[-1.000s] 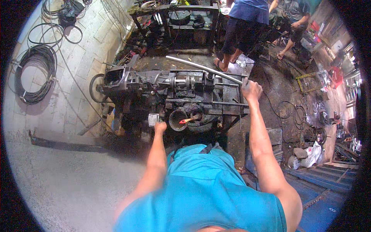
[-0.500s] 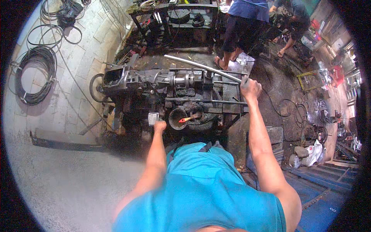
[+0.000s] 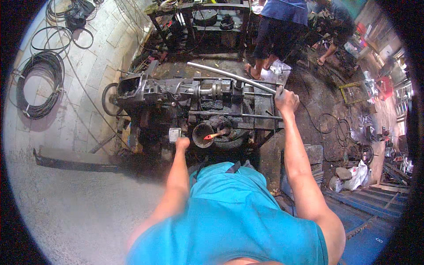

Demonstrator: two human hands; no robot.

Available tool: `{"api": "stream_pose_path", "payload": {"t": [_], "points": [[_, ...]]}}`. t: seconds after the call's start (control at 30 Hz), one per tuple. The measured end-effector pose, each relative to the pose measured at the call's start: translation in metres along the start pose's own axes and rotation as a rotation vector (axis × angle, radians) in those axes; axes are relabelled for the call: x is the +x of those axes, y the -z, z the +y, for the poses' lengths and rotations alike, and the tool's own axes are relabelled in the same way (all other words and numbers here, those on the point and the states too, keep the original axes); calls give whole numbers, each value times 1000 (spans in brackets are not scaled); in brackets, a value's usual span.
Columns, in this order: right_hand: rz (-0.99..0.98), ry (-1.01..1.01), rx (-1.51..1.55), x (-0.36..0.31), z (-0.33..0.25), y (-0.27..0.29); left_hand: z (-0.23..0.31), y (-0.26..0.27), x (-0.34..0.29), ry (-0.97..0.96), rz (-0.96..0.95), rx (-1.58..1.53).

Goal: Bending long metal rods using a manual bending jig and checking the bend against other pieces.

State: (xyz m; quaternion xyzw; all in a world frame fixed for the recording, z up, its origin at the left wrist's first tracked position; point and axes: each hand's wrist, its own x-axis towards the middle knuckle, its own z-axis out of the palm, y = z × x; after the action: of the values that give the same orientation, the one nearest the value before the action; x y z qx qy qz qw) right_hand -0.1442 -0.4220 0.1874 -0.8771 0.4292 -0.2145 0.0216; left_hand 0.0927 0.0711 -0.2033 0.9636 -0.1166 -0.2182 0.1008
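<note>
In front of me stands a dark, greasy metal lathe-like machine (image 3: pixel 212 90). My right hand (image 3: pixel 287 100) is wrapped round the end of a long grey metal pipe (image 3: pixel 229 76), which slants over the machine to the far left. My left hand (image 3: pixel 182 142) is closed at the machine's near side, beside a small pale rectangular box (image 3: pixel 175 134); what its fingers hold is hidden. Just right of that hand is a round, dirty bowl (image 3: pixel 202 136). A brush (image 3: pixel 215 134) with a red and yellow handle lies across the bowl.
Coiled black cable (image 3: pixel 40 85) hangs against the pale block wall at left. A metal bench (image 3: pixel 212 7) stands beyond the machine. Two people work at the far right, one in a blue shirt (image 3: pixel 285 11). A white sack (image 3: pixel 357 175) and blue ribbed panel (image 3: pixel 366 225) lie at right.
</note>
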Motion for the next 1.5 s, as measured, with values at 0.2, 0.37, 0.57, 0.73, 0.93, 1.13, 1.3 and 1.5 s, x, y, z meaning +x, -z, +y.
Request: {"api": "stream_pose_path", "payload": {"t": [0.2,0.37,0.57,0.73,0.93,1.13,1.3,1.5], "points": [[0,-50,-40,-6,18,-10,66,44,-34,-348,-107,364],[-52,-77,-59,-5,17,-7,57,25,-20,-223,-127,251],[-76,-66,-68,-2,10,0,27,-2,-1,-36,-22,11],[7,-44,-92,-5,18,-15,79,46,-46,96,-44,-160],[73,-24,-114,-8,19,-9,117,92,-81,224,9,-330],[1,-8,-23,-1,9,-8,23,6,-11,-40,3,-119],[-23,-39,-79,-3,14,-12,33,4,-7,-155,-71,57],[-33,-53,-84,-6,20,-12,72,38,-26,-243,-190,264]]}}
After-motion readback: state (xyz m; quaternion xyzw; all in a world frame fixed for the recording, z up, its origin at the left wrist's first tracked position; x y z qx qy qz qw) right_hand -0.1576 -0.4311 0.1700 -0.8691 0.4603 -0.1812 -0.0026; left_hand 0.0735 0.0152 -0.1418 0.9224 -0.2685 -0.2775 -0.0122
